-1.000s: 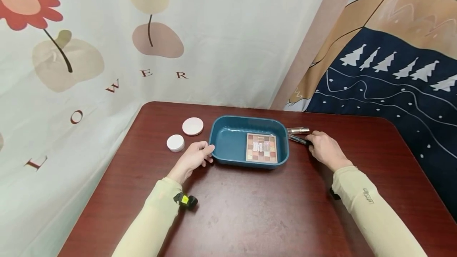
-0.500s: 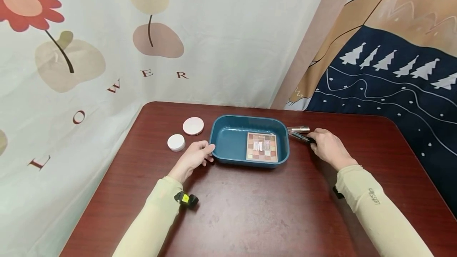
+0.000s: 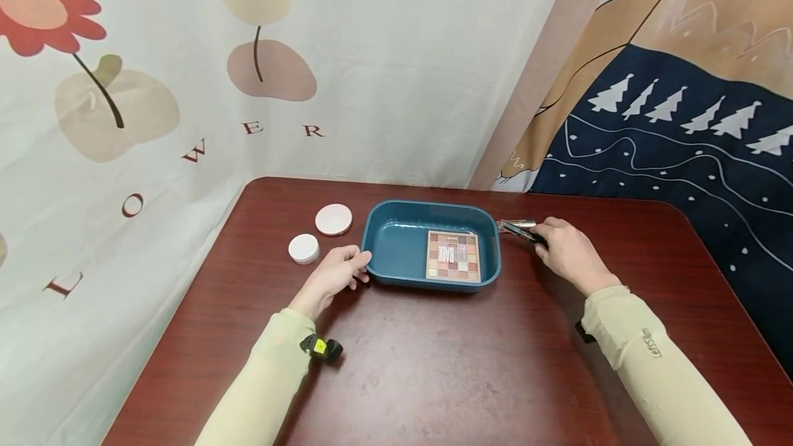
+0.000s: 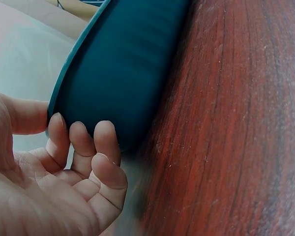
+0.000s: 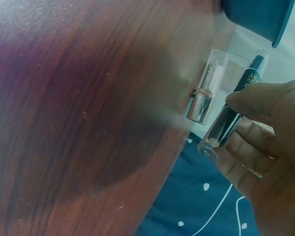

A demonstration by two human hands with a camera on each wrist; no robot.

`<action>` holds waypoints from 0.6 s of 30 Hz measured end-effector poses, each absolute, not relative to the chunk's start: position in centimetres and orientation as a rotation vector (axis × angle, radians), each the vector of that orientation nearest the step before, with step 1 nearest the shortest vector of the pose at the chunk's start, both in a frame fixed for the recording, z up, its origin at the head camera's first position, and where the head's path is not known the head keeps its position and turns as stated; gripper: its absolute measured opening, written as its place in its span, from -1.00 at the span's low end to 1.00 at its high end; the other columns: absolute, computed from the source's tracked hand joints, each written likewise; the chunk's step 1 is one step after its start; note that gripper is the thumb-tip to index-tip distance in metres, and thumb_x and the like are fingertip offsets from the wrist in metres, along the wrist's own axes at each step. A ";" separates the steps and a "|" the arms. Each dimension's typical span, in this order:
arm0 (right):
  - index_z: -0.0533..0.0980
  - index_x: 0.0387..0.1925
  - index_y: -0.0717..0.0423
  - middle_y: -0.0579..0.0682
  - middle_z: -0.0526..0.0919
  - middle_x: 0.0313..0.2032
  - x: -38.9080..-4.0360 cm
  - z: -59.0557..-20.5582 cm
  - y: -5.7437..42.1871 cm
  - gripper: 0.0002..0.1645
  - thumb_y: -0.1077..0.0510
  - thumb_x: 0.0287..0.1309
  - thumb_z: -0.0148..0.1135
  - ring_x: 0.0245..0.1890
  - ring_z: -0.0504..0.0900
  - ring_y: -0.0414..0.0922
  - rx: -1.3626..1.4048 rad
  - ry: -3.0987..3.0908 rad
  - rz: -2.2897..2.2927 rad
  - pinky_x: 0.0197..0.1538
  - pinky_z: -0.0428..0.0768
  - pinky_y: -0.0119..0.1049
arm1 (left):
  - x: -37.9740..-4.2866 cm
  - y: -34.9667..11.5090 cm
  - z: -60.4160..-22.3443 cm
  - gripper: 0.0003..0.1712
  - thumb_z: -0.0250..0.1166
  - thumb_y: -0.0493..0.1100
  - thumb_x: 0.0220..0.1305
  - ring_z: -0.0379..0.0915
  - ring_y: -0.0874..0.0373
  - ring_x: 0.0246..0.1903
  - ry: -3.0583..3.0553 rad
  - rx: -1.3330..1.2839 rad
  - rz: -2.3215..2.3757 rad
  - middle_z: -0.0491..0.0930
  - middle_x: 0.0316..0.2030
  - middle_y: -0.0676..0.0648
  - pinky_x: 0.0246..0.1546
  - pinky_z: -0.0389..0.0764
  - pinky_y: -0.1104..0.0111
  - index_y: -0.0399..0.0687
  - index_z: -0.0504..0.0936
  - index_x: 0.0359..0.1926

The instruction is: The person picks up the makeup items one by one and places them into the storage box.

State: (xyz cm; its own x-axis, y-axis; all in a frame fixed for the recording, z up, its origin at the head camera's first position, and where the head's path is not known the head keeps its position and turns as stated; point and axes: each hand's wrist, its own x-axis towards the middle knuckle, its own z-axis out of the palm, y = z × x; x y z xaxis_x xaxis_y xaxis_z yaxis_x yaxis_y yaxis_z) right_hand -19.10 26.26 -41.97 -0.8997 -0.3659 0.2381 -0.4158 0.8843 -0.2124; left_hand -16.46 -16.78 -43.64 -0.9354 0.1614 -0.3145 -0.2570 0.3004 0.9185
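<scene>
My left hand [image 3: 334, 271] pinches the near-left rim of a dark teal plastic tray [image 3: 398, 253], thumb over the edge and fingers against the outer wall. Inside the tray, on its right side, lies an eyeshadow palette [image 3: 453, 257]. To the right of the tray, my right hand [image 3: 571, 253] grips a slim black makeup pencil [image 5: 231, 110] with clear ends, between thumb and fingers. Just beyond it on the table lies a clear-and-metallic lipstick-like tube [image 5: 205, 93]. In the head view the pencil overlaps this tube.
Left of the tray stand two round white containers, a flat compact-like one [image 3: 334, 219] and a smaller jar [image 3: 303, 248]. The reddish-brown table [image 3: 434, 356] ends at a flower-print curtain [image 3: 384, 88] behind and a navy tree-print cloth [image 3: 669, 136] on the right.
The pencil has come up off the table in my right hand, its far end now over the tube. My left hand stays on the tray rim.
</scene>
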 end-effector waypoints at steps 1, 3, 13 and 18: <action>0.65 -0.13 0.36 0.15 0.59 -0.32 -19.1 -41.9 26.2 -0.73 0.43 0.08 0.36 -0.32 0.56 0.08 0.604 -2.861 0.386 -0.23 0.62 0.10 | -16.5 -16.8 -43.6 -0.60 0.14 -0.17 0.55 0.59 0.11 -0.38 2.225 -0.085 1.672 0.53 -0.39 -0.06 -0.39 0.46 0.36 -0.16 0.39 -0.52; 0.65 -0.12 0.36 0.16 0.61 -0.30 -19.2 -41.8 26.1 -0.73 0.43 0.08 0.37 -0.31 0.56 0.09 0.607 -2.859 0.390 -0.22 0.63 0.10 | -16.5 -16.8 -43.6 -0.60 0.14 -0.16 0.56 0.59 0.12 -0.39 2.222 -0.083 1.673 0.52 -0.40 -0.05 -0.39 0.46 0.36 -0.16 0.39 -0.51; 0.65 -0.08 0.35 0.17 0.63 -0.25 -19.1 -40.9 25.7 -0.72 0.40 0.12 0.36 -0.27 0.58 0.09 0.584 -2.865 0.422 -0.19 0.63 0.10 | -16.5 -16.8 -43.7 -0.60 0.13 -0.16 0.56 0.58 0.13 -0.40 2.212 -0.083 1.678 0.53 -0.41 -0.05 -0.41 0.46 0.38 -0.16 0.41 -0.50; 0.66 -0.08 0.35 0.18 0.64 -0.26 -19.1 -40.5 25.4 -0.72 0.41 0.13 0.36 -0.26 0.60 0.09 0.601 -2.847 0.420 -0.16 0.64 0.10 | -16.5 -16.9 -43.7 -0.60 0.13 -0.17 0.57 0.58 0.14 -0.40 2.203 -0.087 1.681 0.52 -0.40 -0.05 -0.41 0.46 0.38 -0.15 0.40 -0.50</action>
State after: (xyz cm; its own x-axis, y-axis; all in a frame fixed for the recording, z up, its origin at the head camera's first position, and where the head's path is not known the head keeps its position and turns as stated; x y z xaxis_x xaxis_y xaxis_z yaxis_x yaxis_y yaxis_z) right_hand -19.13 25.37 -40.54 -0.8969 -0.3631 0.2522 -0.4205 0.8769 -0.2327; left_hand -16.53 -16.85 -43.67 -0.9306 0.1705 -0.3239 -0.2674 0.2875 0.9197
